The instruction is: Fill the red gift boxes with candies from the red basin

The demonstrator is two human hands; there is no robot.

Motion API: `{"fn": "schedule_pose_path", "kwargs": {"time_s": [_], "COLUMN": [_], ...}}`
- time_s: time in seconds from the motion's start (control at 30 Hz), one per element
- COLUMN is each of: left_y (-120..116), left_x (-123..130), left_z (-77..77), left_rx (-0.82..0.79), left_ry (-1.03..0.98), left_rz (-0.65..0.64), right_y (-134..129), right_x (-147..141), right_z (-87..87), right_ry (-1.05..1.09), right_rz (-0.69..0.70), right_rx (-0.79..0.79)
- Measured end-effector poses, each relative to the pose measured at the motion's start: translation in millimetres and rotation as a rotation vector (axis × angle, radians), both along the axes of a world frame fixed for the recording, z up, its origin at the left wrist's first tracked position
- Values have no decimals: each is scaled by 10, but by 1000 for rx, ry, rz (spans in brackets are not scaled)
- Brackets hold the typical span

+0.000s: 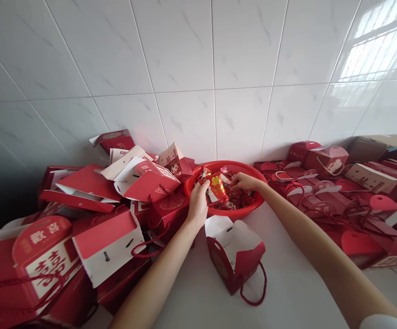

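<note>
My left hand (pixel 199 199) is closed on a shiny red and gold candy packet (pixel 216 187), held over the left side of a red plastic basket (pixel 241 212). Inside the basket, my right hand (pixel 244 183) reaches down with its fingers bent together among wrapped candies (pixel 238 200); what its fingertips hold, if anything, is hidden. In front of the basket stands an open red gift box (pixel 233 256) with white inner flaps and a dark red rope handle (pixel 264 288) hanging at its right side.
A heap of open red gift boxes (pixel 105 237) fills the left side. Rows of red boxes with rope handles (pixel 335 196) stand at the right, with a brown cardboard box (pixel 370 148) behind them. A white tiled wall (pixel 185 68) rises behind the white tabletop (pixel 277 292).
</note>
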State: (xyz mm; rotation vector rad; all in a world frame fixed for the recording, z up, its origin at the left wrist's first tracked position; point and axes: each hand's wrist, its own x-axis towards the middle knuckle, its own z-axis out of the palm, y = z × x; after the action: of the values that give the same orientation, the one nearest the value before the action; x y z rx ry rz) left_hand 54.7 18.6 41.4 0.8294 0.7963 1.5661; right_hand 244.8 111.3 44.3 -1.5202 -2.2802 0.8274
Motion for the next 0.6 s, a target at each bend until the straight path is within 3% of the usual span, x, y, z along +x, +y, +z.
{"fn": "schedule_pose_path", "kwargs": {"time_s": [0.37,0.6], "left_y": [-2,40], "left_x": [0,-34], "left_z": [-4,-78], "left_rx": [17,56], "left_ry": [23,89], "left_rz": [0,28], "right_y": [-64,-291], "right_x": [86,69], "right_z": [-6,147], "right_ry": [458,841], "right_rz": [-30,-51], "right_rx": [-95,-163]}}
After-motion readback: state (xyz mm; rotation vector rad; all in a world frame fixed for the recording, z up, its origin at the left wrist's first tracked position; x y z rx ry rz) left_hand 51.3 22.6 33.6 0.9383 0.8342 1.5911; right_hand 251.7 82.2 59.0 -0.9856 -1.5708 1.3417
